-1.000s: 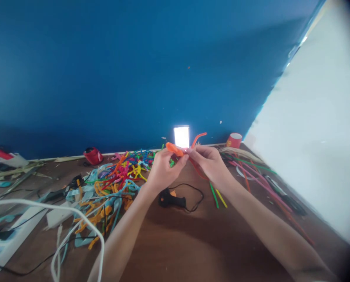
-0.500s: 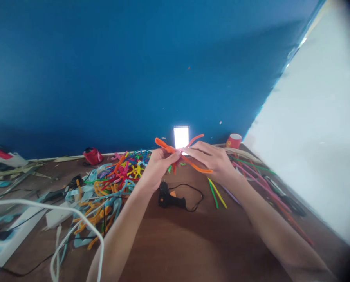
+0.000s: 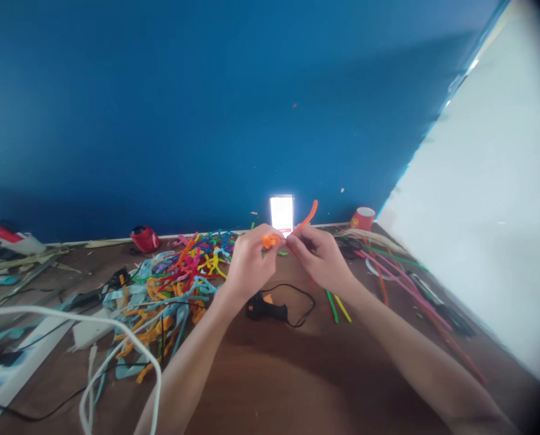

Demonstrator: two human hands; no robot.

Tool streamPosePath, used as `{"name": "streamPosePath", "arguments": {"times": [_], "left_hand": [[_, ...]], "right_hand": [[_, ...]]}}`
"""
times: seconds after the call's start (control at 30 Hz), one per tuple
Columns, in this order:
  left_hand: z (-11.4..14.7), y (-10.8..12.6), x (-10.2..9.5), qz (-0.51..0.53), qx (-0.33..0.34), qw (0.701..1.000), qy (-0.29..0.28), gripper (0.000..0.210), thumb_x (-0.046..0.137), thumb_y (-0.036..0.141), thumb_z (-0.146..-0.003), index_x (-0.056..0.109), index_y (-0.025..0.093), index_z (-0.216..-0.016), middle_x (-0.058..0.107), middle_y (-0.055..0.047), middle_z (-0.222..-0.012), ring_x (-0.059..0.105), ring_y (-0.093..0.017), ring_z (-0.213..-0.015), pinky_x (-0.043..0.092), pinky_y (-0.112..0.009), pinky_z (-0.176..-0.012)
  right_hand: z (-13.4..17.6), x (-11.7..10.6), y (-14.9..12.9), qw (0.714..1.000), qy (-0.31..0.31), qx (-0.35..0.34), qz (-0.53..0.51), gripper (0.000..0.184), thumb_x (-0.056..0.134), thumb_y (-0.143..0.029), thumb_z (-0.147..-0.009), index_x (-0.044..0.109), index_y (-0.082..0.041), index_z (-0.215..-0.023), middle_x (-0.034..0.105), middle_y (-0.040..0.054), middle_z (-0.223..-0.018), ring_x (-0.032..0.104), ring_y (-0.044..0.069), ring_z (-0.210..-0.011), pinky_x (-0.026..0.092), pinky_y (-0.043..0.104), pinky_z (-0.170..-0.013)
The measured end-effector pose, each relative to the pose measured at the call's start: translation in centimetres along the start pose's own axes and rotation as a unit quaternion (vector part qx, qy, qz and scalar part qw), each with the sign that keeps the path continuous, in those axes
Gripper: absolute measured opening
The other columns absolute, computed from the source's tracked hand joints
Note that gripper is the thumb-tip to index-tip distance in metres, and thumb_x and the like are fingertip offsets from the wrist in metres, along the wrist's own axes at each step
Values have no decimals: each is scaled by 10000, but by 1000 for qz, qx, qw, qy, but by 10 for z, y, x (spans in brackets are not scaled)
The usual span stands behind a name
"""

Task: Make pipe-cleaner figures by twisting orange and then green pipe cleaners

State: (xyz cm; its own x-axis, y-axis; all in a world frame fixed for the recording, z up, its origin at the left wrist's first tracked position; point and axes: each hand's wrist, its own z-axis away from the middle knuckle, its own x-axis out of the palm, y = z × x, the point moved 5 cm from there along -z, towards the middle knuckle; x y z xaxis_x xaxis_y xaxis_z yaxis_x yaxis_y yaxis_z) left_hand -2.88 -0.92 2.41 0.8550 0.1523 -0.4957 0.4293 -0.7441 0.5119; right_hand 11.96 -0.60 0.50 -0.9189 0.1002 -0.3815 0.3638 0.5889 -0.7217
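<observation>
My left hand (image 3: 254,260) is closed around a bundled orange pipe cleaner (image 3: 271,241), whose folded end pokes out between thumb and fingers. Beside it, my right hand (image 3: 319,254) pinches the orange pipe cleaner's free strand (image 3: 309,215), which sticks up and to the right past the fingertips. The fingertips of both hands nearly meet in front of a bright phone screen (image 3: 282,212) leaning at the wall. Most of the orange piece is hidden by my fingers. Below my hands, a black glue gun (image 3: 266,308) lies on the table with its cord looped to the right.
A heap of colourful pipe cleaners (image 3: 161,302) covers the left of the brown table (image 3: 270,386). White cable (image 3: 129,335) arcs over a power strip (image 3: 20,368). A red can (image 3: 144,240) and a red cup (image 3: 363,219) stand by the wall. Pink stems (image 3: 406,287) lie right.
Both hands have turned the orange pipe cleaner. Its looped end now points toward me instead of left, and the lower right strand no longer shows. My left fingers have curled more tightly.
</observation>
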Motion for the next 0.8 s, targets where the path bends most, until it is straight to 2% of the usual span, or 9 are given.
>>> {"name": "streamPosePath", "arguments": {"times": [0.07,0.13,0.2,0.27,0.37,0.47,0.53,0.63,0.8], "left_hand": [[3,7,0,-65,73,995,10,166,525,87,-907,653,171,-844,694,-36,-831,595,-144,-754,424,-288,-709],[4,11,0,-89,106,990,25,182,511,70,-907,656,176,-878,709,-44,-877,610,-156,-799,427,-304,-747],[3,9,-1,-50,73,995,35,154,535,113,-922,669,182,-889,715,-46,-887,625,-157,-810,451,-295,-753],[1,2,1,35,-1,999,16,119,576,195,-933,686,181,-889,717,-47,-873,642,-156,-804,481,-279,-745],[0,-7,5,165,-113,980,-20,164,623,303,-922,691,164,-867,699,-44,-828,645,-145,-744,500,-257,-691],[1,-14,7,272,-199,941,-12,194,664,342,-888,672,154,-844,679,-29,-778,623,-120,-656,495,-234,-624],[2,-18,7,317,-235,919,-2,200,686,343,-868,660,151,-817,668,-18,-731,612,-108,-632,488,-220,-609],[3,-21,9,336,-258,906,-6,219,700,348,-858,663,145,-786,653,-10,-686,600,-94,-633,472,-199,-610],[4,-21,13,321,-248,913,-36,230,694,362,-867,690,134,-838,672,-22,-712,626,-102,-653,494,-208,-646]], "right_hand": [[1,6,7,988,-18,80,-132,331,570,-406,-940,583,-173,-706,483,-31,-628,411,98,-589,313,255,-556],[1,9,10,966,-25,126,-224,339,610,-446,-912,597,-169,-716,496,-31,-646,406,91,-595,312,250,-561],[0,6,10,959,-16,136,-247,338,647,-449,-886,609,-166,-705,506,-31,-647,406,86,-593,306,249,-559],[-1,1,6,967,-15,121,-223,325,662,-439,-878,636,-166,-706,532,-25,-647,432,90,-596,313,251,-558],[-3,-9,-3,991,-15,53,-121,293,648,-402,-900,677,-171,-722,583,-14,-653,480,100,-608,348,254,-565],[-2,-22,-10,997,52,-56,22,164,656,-312,-907,680,-184,-807,605,-18,-674,497,98,-595,379,251,-567],[0,-28,-14,980,84,-147,100,77,663,-253,-904,679,-196,-952,614,-15,-714,521,103,-605,405,252,-582],[4,-24,-16,946,37,-254,196,234,613,-213,-941,640,-207,-1174,669,41,-882,612,142,-745,461,272,-658],[7,-18,-14,891,-5,-310,331,251,507,-153,-988,614,-189,-1212,690,73,-967,638,164,-826,464,283,-688]]}}
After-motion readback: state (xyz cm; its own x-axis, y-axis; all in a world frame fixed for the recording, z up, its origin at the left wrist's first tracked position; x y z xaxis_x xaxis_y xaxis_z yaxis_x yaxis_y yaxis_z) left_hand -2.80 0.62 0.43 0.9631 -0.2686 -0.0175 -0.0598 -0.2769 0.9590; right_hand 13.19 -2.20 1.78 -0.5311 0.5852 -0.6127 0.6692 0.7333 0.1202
